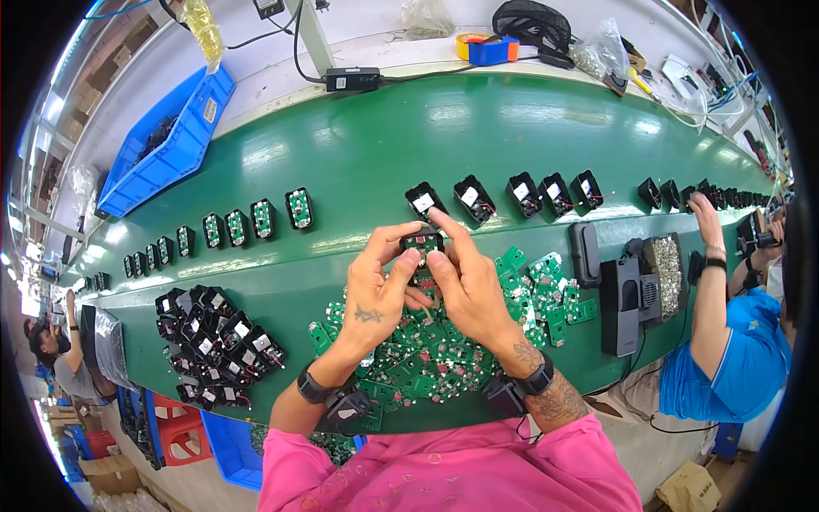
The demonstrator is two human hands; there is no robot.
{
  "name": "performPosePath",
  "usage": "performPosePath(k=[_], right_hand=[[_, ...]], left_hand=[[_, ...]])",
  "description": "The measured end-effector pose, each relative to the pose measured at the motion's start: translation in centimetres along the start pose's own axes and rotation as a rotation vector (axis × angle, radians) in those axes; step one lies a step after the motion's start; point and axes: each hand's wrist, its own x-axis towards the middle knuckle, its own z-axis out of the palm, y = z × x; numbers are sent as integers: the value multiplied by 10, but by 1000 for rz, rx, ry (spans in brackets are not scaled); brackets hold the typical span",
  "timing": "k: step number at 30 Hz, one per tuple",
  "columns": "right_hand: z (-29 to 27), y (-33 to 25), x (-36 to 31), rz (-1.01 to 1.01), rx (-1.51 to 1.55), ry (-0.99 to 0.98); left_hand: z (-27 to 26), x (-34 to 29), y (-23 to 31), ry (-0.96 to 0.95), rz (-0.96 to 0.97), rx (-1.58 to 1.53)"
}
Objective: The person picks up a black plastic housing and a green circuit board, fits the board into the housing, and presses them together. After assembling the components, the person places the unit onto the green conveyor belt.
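Black housing [422, 245] with green board sits pinched between both hands.

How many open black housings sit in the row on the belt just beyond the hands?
5 are clear: black housings at and, side by side on the green belt. More continue rightward, too small to count.
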Motion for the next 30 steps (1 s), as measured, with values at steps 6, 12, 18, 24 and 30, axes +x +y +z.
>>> performPosePath(k=[6, 12, 18, 24, 30], right_hand=[[15, 8, -2, -131, -1, 79], [20, 17, -2, -76, 118, 78], [18, 15, -1, -119, 65, 84], [24, 11, 1, -79, 217, 59], [17, -5, 9, 7, 275, 2]], left_hand=[[3, -1, -10, 22, -24, -28], [7, -2, -17, 56, 47, 22], [10, -6, -15, 98, 86, 27], [5, -10, -5, 142, 116, 83], [3, -3, 4, 94, 83, 86]])
